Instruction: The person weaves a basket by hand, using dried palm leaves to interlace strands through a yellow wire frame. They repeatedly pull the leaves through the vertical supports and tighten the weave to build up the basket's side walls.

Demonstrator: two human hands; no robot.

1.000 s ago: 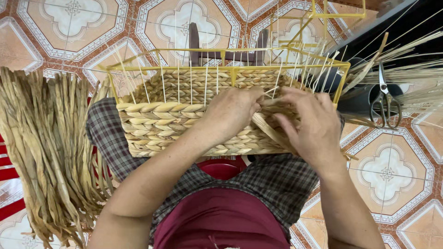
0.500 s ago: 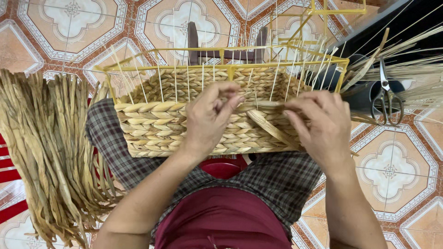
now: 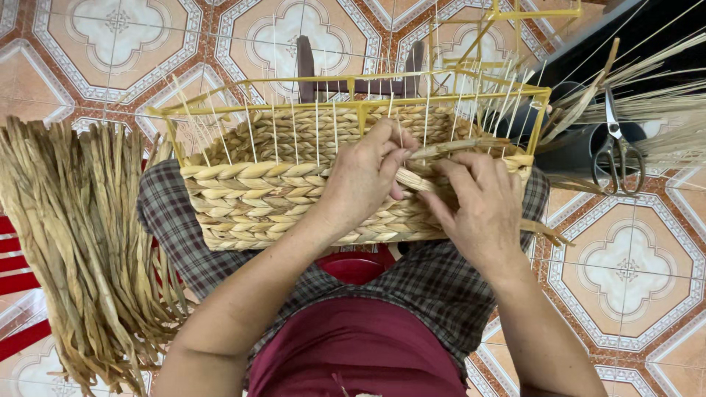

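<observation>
Basket (image 3: 294,198) on lap, braided rows woven about halfway up yellow frame (image 3: 353,82), upper stakes bare; left hand (image 3: 364,176) and right hand (image 3: 482,209) pinch working strand (image 3: 448,149) toward 2 o'clock corner.

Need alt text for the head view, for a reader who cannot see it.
Both hands, left and right, work a dried strand through the thin uprights of a half-woven basket on the person's lap. A pile of dried strands lies beside it, scissors opposite.
</observation>
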